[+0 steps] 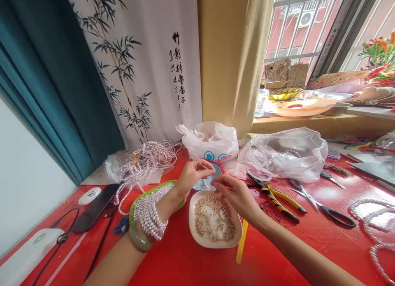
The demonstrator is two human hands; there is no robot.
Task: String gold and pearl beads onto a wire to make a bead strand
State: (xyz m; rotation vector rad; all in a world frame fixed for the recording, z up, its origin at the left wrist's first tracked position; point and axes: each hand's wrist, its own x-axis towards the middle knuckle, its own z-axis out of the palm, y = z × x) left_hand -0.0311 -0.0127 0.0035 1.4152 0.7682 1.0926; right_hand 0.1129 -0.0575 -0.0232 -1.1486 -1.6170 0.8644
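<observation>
Over the far edge of a white dish (193,233), my two hands are close together. My left hand (194,175) pinches with thumb and forefinger; whatever lies between the tips is too small to make out. My right hand (233,192) is also closed at the fingertips, and its pinch hides anything held. Small gold beads (227,218) are spread in the dish below. Strands of pearly beads (151,214) lie around my left wrist, above a pale green bangle (140,238). Behind the hands is a blue dish (217,170), partly covered by them.
A green tray (132,212) sits left, near a heap of pearl strands (151,160). Plastic bags (210,142) stand behind. Yellow-black pliers (279,203), scissors (321,205) and more pearl strands (370,224) lie right. A yellow strip (242,245) is beside the white dish.
</observation>
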